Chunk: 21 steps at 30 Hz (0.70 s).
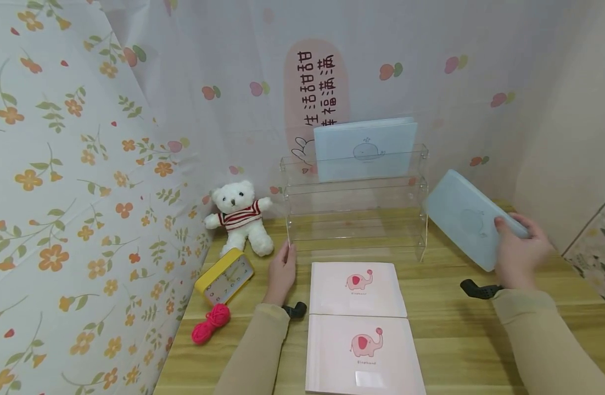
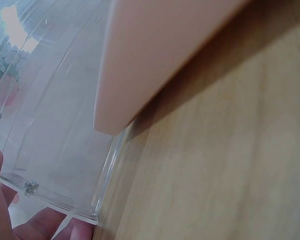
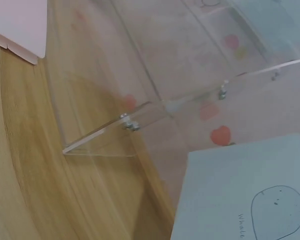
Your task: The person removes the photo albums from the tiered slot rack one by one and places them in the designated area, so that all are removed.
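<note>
A clear acrylic tiered rack (image 1: 354,219) stands against the curtain. My left hand (image 1: 281,271) grips the lower left side panel; in the left wrist view its fingers (image 2: 42,222) curl behind the panel's edge. On the rack's top tier leans a light blue booklet with a whale drawing (image 1: 365,148). My right hand (image 1: 522,252) holds a second blue whale booklet (image 1: 463,216), tilted, to the right of the rack. The right wrist view shows that booklet (image 3: 240,195) beside the clear side panel, with the hand itself out of sight.
Two pink elephant booklets (image 1: 359,288) (image 1: 364,351) lie in front of the rack. On the left are a white teddy bear (image 1: 240,216), a yellow alarm clock (image 1: 224,277) and a pink yarn skein (image 1: 211,323). A flowered curtain (image 1: 85,192) borders the wooden table (image 1: 460,351).
</note>
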Each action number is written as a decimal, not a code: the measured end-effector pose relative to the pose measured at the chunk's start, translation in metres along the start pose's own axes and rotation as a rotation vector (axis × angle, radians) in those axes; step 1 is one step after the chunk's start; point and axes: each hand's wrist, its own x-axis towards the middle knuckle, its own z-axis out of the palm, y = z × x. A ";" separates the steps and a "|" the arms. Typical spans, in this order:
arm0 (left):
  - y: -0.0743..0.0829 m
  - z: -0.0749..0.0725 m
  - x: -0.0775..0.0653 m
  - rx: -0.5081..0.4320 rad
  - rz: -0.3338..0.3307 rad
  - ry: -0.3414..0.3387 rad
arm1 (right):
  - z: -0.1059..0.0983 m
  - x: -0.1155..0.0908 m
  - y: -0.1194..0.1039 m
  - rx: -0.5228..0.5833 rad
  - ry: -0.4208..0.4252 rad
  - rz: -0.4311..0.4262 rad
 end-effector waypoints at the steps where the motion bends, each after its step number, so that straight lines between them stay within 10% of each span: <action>1: 0.000 0.000 0.000 0.000 0.002 0.002 | 0.001 0.002 0.002 -0.022 -0.006 0.010; 11: -0.003 0.001 -0.002 0.022 0.039 0.000 | 0.007 0.011 0.018 -0.184 -0.002 0.027; 21: -0.005 0.000 0.003 -0.009 -0.003 -0.011 | 0.008 0.021 0.018 -0.652 -0.152 -0.095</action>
